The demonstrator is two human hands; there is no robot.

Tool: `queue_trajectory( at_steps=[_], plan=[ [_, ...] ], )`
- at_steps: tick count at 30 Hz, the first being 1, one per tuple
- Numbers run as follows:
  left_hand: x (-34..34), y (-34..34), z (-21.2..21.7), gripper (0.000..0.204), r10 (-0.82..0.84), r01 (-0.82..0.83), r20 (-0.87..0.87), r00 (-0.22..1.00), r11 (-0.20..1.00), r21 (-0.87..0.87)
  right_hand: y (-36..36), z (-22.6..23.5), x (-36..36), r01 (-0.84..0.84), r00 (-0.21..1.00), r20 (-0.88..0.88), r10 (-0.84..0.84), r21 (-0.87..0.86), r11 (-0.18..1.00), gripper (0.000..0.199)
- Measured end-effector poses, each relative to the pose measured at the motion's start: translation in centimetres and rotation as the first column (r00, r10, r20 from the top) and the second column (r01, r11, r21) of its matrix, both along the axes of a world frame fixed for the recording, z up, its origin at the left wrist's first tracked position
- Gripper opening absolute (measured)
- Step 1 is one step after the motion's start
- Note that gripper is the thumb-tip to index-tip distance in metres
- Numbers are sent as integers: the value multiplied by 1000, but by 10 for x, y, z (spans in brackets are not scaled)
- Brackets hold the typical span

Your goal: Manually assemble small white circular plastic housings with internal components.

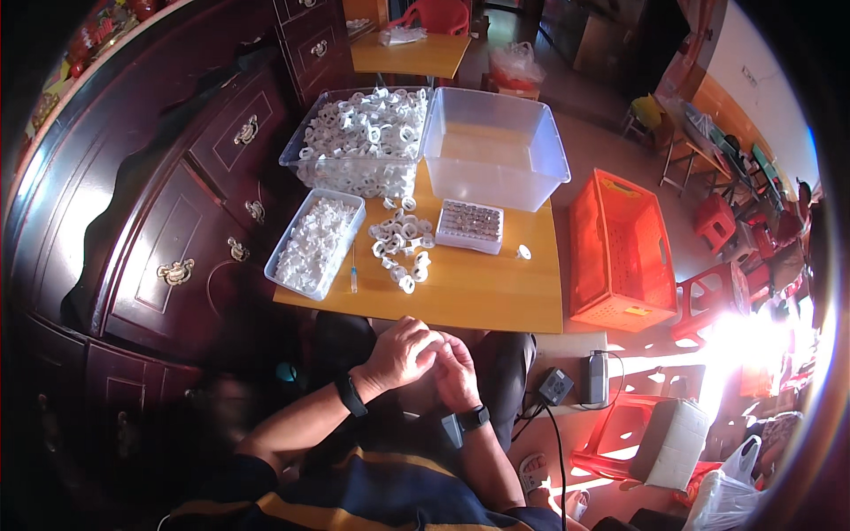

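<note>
A small yellow table (496, 301) stands beside a dark wooden cabinet (177, 203) in a sunlit room; below its near edge the left hand (403, 352) and right hand (456, 372) are pressed together over the lap, fingers curled, and whether they pinch a small piece cannot be told. Nearest on the table lies a loose heap of white rings (403, 248); beside it a small tray of tiny parts (469, 224) and a lone ring (523, 252); left, a tray of clear pieces (314, 243); behind, a bin full of white rings (363, 137) and an empty clear bin (496, 146); an orange crate (620, 252) sits on the floor. The work looks to be mid-assembly at the lap; fine fingertip fitting seems called for.
</note>
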State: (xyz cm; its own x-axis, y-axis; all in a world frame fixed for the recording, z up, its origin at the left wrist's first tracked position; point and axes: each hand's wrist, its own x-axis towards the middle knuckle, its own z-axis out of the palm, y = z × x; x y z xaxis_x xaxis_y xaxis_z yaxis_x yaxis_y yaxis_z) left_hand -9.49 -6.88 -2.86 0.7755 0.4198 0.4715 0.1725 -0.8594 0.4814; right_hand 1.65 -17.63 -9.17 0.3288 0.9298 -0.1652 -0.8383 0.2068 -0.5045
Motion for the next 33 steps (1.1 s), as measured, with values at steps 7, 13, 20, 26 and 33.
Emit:
queue_trajectory(
  at_steps=[7, 13, 20, 26, 33],
  plan=[
    [-2, 11, 5, 20, -85, 84, -14, 996, 994, -74, -3, 3, -3, -44, 992, 120, 47, -26, 999, 22],
    [-1, 16, 10, 19, -131, 125, -49, 990, 986, -109, -2, 4, -6, -65, 993, 100, 68, -30, 997, 21],
    [2, 7, 7, 13, -114, 114, 10, 993, 993, -28, -2, -13, -2, -17, 1000, 12, 17, 7, 1000, 24],
    [9, 33, 14, 10, 129, -111, 96, 987, 978, -177, -2, -6, 6, -59, 992, -109, 56, -24, 998, 33],
    [26, 59, -9, 13, 169, -156, -115, 979, 981, 113, -1, -11, 9, -83, 973, -220, 70, -49, 995, 30]
  ],
)
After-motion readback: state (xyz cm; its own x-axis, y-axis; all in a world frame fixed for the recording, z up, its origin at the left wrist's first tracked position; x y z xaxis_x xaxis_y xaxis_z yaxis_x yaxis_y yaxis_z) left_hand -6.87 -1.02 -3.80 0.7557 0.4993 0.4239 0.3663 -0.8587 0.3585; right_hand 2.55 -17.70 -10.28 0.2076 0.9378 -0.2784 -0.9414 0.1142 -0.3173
